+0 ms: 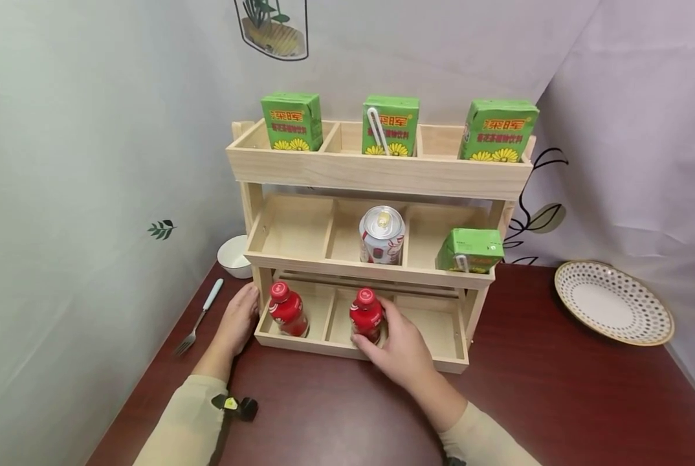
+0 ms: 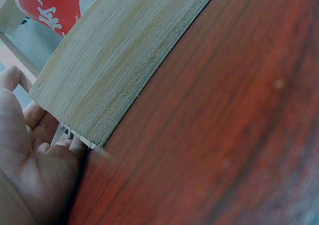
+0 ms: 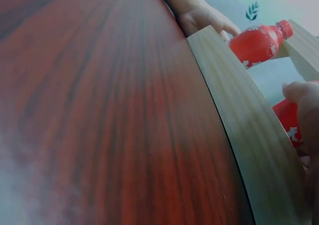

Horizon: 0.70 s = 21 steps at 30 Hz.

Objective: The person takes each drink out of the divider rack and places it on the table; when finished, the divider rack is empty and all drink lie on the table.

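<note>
A red-capped drink bottle stands in the middle compartment of the bottom tier of a wooden shelf. Around it curls my right hand, the thumb at its front and the fingers on its right side. A second red bottle stands in the left compartment of that tier. Against the outer left side of the bottom tier rests my left hand; the left wrist view shows its fingers partly hidden behind the wood. The right wrist view catches the right hand only at its edge, beside the bottle.
Green drink cartons stand on the top tier. The middle tier bears a silver can and another green carton. A fork and white bowl lie left; a dotted plate is at the right.
</note>
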{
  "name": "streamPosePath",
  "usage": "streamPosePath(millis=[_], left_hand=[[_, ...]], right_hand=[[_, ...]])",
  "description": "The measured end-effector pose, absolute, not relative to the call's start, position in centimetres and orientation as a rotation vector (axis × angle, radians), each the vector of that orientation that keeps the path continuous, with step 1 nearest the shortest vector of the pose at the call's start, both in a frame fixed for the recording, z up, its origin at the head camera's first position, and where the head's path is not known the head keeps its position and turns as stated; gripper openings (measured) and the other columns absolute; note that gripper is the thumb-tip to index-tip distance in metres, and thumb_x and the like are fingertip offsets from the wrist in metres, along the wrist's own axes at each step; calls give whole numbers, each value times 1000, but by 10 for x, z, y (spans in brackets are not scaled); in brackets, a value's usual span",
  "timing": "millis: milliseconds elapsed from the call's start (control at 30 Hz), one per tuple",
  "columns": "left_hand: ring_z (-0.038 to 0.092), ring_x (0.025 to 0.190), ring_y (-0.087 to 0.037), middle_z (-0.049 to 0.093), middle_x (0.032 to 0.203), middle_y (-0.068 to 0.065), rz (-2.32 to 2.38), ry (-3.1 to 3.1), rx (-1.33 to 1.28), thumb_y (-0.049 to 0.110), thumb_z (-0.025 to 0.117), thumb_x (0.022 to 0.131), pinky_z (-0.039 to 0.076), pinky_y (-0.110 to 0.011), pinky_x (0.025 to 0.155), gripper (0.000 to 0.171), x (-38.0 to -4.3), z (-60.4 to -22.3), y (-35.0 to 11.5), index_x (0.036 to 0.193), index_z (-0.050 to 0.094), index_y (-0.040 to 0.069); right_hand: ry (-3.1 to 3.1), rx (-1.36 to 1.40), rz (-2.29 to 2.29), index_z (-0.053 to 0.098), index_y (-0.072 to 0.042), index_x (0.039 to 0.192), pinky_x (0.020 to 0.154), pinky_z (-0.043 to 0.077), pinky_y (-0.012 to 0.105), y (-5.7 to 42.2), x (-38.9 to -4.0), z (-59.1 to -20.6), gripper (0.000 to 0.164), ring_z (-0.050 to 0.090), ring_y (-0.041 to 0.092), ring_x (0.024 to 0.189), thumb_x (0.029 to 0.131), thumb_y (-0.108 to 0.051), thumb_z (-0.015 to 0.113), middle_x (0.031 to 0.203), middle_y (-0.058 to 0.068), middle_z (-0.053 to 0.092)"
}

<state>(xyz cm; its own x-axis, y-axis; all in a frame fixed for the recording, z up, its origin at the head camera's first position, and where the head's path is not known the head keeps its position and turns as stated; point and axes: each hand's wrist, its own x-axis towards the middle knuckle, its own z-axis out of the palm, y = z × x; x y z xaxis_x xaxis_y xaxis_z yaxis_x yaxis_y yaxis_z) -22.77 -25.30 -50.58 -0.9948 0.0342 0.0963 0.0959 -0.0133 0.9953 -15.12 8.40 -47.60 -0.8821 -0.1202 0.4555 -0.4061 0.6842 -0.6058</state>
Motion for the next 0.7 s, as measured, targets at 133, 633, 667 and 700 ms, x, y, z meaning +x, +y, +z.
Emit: streamPosePath(millis=[133,633,667,700], left_hand=[[43,126,-14,38,144,-21,-2209,-2179,-144,41,38,104,37,-21,101,59,-228,-507,-252,143,36,-4],[37,132,-20,37,146,-18,-2191,-2212,-118,44,39,103,33,-26,106,62,-230,-505,-254,145,34,-1],[37,133,-20,37,146,-17,-2195,-2214,-118,45,39,103,32,-26,107,63,-229,-505,-254,145,34,-1],[36,133,-21,36,146,-17,-2198,-2214,-121,46,39,102,32,-27,108,63,-229,-505,-254,146,33,-1]], right_hand=[[-2516,402,1059,49,-15,135,83,52,40,85,-150,-474,77,64,19,100,75,-57,75,115,2,65],[-2579,460,1004,51,-17,129,84,51,37,88,-156,-477,67,62,14,99,75,-44,81,109,-4,63],[-2577,460,1010,52,-18,129,82,51,37,88,-155,-477,67,62,14,98,74,-43,81,108,-4,64],[-2575,460,1015,52,-19,129,81,51,36,89,-155,-477,67,63,14,96,74,-43,82,107,-5,64]])
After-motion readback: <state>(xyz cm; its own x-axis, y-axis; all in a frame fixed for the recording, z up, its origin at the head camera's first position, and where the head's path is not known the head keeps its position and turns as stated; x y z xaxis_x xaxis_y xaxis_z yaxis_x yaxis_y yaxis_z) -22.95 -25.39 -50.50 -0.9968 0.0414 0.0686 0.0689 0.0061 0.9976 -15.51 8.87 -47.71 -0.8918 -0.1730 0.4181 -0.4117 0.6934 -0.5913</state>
